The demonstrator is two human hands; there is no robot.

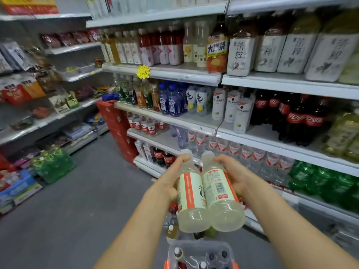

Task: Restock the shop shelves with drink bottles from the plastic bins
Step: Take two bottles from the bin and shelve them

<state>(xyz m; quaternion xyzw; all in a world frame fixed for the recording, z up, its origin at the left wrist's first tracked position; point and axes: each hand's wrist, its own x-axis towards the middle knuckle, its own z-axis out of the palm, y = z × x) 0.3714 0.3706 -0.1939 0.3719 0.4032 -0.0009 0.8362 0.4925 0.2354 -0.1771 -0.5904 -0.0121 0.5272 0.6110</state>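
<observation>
**2 bottles up, 1 per hand**

Left hand [171, 178] is wrapped round the left bottle [191, 197]; right hand [234, 176] is wrapped round the right bottle [220, 193]. The bottles are side by side and touching, caps pointing at the shelves [169, 73], held in the air above 1 plastic bin [227, 251] with more bottles inside. The pair match: pale cloudy liquid, white cap, white label with orange-red band. A barcode shows on the right one.

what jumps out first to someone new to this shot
Centre foreground, the left hand grips the left bottle and the right hand the right bottle, both pale, side by side. Behind, packed drink shelves fill the right side, with cola bottles at mid-height and a yellow star tag on a shelf edge.
</observation>
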